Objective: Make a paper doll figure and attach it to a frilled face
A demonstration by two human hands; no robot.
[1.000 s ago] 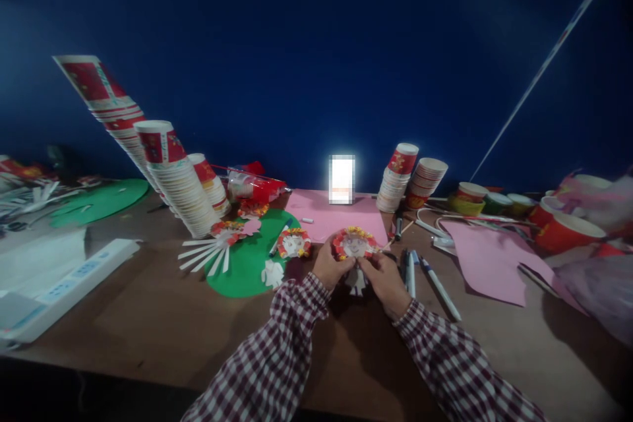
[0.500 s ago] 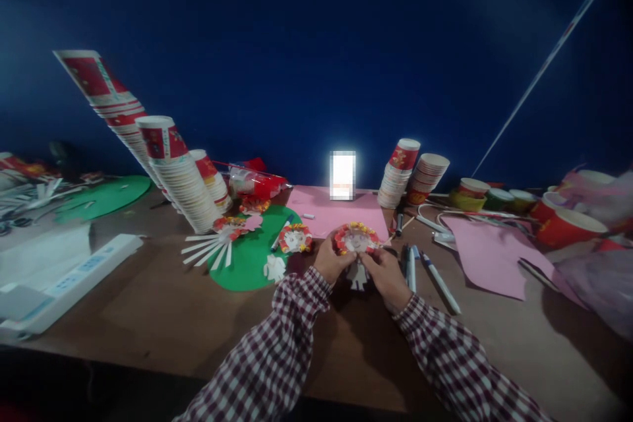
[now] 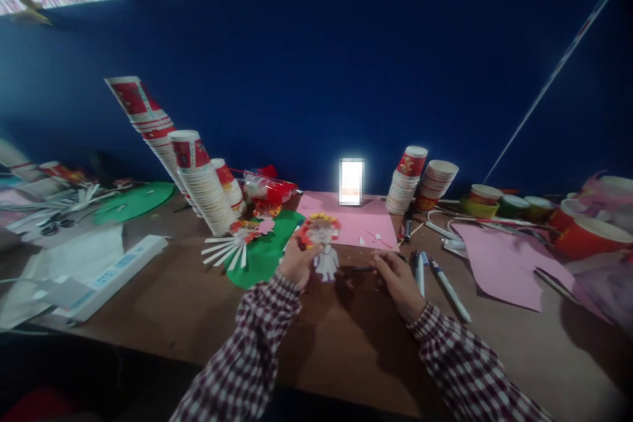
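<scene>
My left hand (image 3: pixel 297 264) is closed on a paper doll (image 3: pixel 322 244) with a red and yellow ruffled head and a white body, lifted just above the brown table (image 3: pixel 163 303). My right hand (image 3: pixel 395 277) rests on the table to the right of the doll, fingers curled near a thin dark stick or pen (image 3: pixel 363 269); whether it grips it is unclear. A green paper disc (image 3: pixel 262 257) lies just left of the doll, and a pink sheet (image 3: pixel 346 221) lies behind it with small paper scraps on it.
Leaning stacks of red and white paper cups (image 3: pixel 202 184) stand back left, shorter stacks (image 3: pixel 420 181) back right. Pens (image 3: pixel 448 287) lie right of my right hand. Another pink sheet (image 3: pixel 499 264), red bowls (image 3: pixel 588 234) and a white box (image 3: pixel 99 270) sit at the sides. A bright phone screen (image 3: pixel 351 181) leans on the blue wall.
Both hands held the doll together before. Now only the left hand holds it, shifted left, while the right hand has let go and dropped to the table. The camera view shifted slightly.
</scene>
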